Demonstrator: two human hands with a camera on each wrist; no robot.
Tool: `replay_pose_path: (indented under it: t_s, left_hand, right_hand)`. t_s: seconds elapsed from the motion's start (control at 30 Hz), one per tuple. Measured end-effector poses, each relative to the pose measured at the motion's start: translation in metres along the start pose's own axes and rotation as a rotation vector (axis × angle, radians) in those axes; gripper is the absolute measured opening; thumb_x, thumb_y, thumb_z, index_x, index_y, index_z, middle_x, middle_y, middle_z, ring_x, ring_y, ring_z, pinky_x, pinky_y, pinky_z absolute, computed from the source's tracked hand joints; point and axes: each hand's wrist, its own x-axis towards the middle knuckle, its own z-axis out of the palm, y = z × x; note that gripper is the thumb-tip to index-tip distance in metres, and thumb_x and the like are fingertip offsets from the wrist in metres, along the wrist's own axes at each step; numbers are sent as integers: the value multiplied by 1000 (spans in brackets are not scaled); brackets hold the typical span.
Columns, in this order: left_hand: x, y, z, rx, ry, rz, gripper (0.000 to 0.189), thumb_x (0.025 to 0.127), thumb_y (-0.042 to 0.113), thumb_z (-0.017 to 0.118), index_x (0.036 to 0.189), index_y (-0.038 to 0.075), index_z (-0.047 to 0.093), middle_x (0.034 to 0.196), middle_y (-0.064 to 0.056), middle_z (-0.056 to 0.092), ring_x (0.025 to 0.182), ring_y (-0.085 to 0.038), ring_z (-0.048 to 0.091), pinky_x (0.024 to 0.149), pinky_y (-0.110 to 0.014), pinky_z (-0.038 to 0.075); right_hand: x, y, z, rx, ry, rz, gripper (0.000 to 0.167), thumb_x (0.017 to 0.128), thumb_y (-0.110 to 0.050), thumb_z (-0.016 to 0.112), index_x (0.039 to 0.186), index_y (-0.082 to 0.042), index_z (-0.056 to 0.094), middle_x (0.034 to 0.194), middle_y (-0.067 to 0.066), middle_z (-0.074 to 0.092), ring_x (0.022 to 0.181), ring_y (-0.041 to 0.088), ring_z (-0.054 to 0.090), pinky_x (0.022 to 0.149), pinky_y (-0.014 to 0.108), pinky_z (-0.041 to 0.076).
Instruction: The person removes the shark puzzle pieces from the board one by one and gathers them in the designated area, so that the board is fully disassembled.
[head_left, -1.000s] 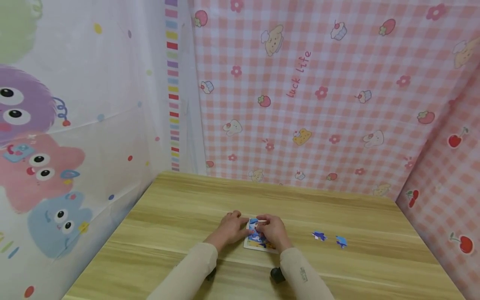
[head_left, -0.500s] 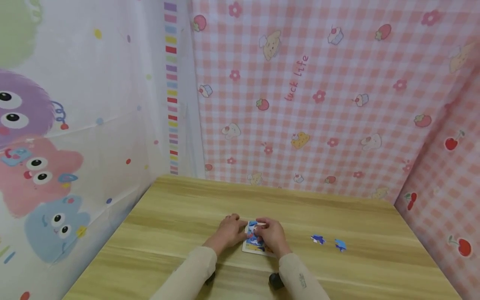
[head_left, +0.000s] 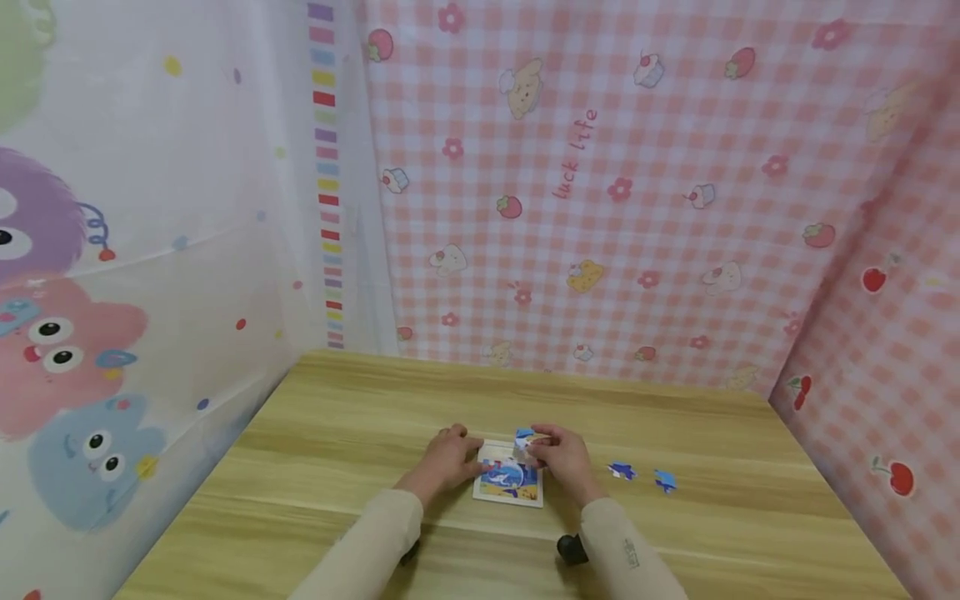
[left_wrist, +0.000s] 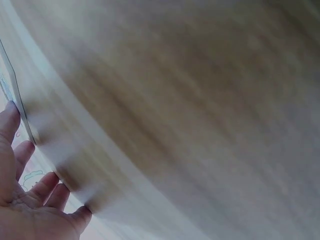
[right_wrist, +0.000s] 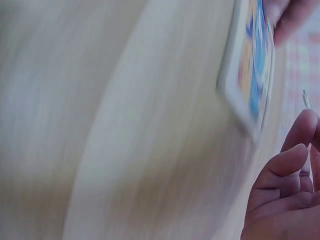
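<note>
A small jigsaw puzzle in a white tray (head_left: 507, 502) lies on the table, its lower part filled with a blue sea picture and its upper part bare. My left hand (head_left: 444, 457) rests at the tray's left edge, thumb and fingers extended and touching it; the left wrist view shows the fingertips (left_wrist: 50, 180) along the edge and tabletop. Above the tray's upper right, my right hand (head_left: 564, 457) pinches a blue-and-white puzzle piece (head_left: 522, 442) between thumb and fingers. The right wrist view shows that puzzle piece (right_wrist: 306, 100) edge-on at the fingertips.
Two loose puzzle pieces lie right of the right hand: a dark blue and white piece (head_left: 621, 471) and a light blue piece (head_left: 664, 481). The wooden table (head_left: 360, 400) meets a pink checked cloth (head_left: 600, 233) behind and a cartoon-printed sheet (head_left: 225, 250) at left.
My right hand has lifted the puzzle piece off the puzzle and moved slightly right, uncovering the tray's upper part. The left hand stays at the tray's edge. The head view has shifted slightly.
</note>
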Motion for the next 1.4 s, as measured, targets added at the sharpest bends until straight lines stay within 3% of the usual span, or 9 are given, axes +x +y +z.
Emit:
replay_pose_path:
  t_s: [0.17,0.43,0.6,0.97,1.4]
  left_hand:
    - [-4,2,-3,-20,-8,-5,52,92,32,72,132,1,61,134,-27,49,122,-43,47,105,-53,38]
    - [-3,4,-7,-51,-12,0,52,92,31,72,132,0,61,137,-29,47,125,-47,45,106,-56,36]
    - [-2,3,-9,-57,-12,-6,51,92,30,72,132,0,61,136,-29,46,124,-46,45,106,-56,36]
    - [-2,3,-5,-65,-22,-26,51,91,28,73,133,2,61,136,-26,47,124,-43,46,105,-54,38]
    - [2,0,-4,-68,-31,-38,51,92,30,72,134,3,61,137,-25,47,124,-42,45,105,-54,37]
  right_hand:
    - [1,8,-35,-23,23,29,39,92,6,63,131,6,58,95,13,67,73,19,64,68,32,55]
    - [0,21,-77,-132,37,28,38,92,3,64,130,8,58,90,10,68,64,15,61,53,24,43]
    - [-1,21,-84,-186,-1,14,37,93,2,64,128,10,58,84,7,69,61,15,60,51,26,42]
    - [-4,25,-87,-254,-38,64,34,91,2,63,123,13,59,75,5,65,58,14,56,50,24,43]
    - [-1,25,-88,-259,-48,62,41,90,3,65,129,11,56,92,9,66,64,16,58,54,27,46]
